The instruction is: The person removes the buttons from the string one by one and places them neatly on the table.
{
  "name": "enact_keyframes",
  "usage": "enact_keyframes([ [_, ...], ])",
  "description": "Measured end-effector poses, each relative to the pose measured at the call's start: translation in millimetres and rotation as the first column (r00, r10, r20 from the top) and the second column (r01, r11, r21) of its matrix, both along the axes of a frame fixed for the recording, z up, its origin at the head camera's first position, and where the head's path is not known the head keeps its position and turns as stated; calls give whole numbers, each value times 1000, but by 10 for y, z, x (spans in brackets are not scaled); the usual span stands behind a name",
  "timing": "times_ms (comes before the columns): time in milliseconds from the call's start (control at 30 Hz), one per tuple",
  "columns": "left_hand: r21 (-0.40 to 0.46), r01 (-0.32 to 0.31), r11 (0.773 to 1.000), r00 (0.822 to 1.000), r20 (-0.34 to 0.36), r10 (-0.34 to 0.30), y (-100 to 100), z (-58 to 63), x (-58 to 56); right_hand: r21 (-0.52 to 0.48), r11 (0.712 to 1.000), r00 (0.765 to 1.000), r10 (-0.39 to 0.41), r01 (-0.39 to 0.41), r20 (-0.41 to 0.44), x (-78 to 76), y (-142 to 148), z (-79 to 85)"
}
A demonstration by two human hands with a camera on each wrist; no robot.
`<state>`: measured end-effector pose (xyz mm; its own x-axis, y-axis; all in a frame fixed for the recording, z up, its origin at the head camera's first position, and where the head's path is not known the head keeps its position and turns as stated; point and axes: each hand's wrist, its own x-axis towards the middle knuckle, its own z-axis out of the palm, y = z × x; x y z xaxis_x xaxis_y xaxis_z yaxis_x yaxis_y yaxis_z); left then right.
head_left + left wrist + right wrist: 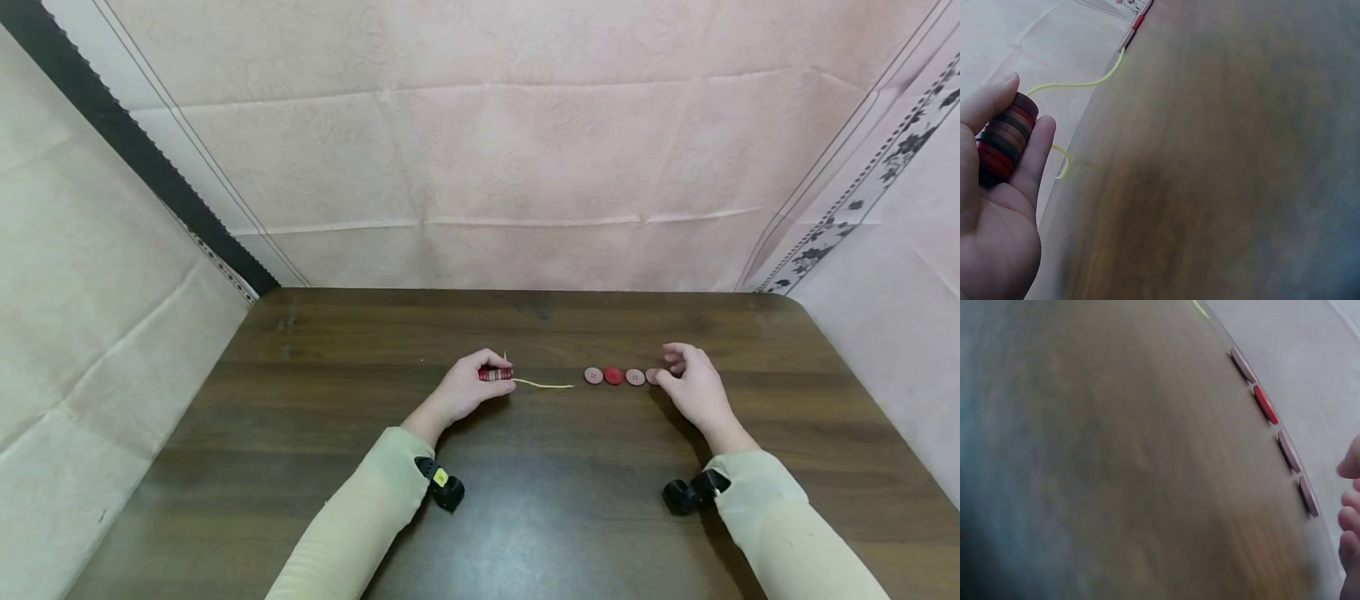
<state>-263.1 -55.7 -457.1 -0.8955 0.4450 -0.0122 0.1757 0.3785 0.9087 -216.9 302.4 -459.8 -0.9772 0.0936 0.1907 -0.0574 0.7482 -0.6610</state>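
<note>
My left hand (pixel 459 390) holds a stack of red, pink and dark buttons (pixel 1009 139) between thumb and fingers. A yellow cord (pixel 543 385) comes out of the stack, one end stretching right along the table and a short end showing beside the fingers. On the right, a row of flat buttons lies on the table: a pink button (pixel 593 376), a red button (pixel 612 376) and two more pink ones. My right hand (pixel 701 396) hovers by the rightmost pink button (pixel 1309 496), its fingers loosely bent and apart from it in the right wrist view, with nothing seen in them.
The brown wooden table (pixel 555 467) spreads around both hands. Pale patterned cloth (pixel 487 167) hangs behind it and at both sides. A small black camera (pixel 448 493) is strapped to each wrist.
</note>
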Motion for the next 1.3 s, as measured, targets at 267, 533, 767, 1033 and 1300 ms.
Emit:
enact_keyframes([
  [267,3,-5,1000,1000,1,5,-19,4,1,-50,999,998,-8,5,-69,-39,-173,64],
  [533,-7,-1,1000,1000,17,1,-58,-18,-3,-76,993,990,80,-89,-116,-67,-414,61],
  [767,-4,1,1000,1000,15,-1,-54,-5,-3,-73,979,979,187,-192,-80,-79,-646,90],
  [1033,-16,10,1000,1000,12,-10,-72,-31,-2,-92,925,929,361,-368,-85,-84,-985,106],
  [1300,-37,9,999,1000,8,-9,-71,-12,-16,-78,906,908,410,-417,-86,-114,-1233,132],
])
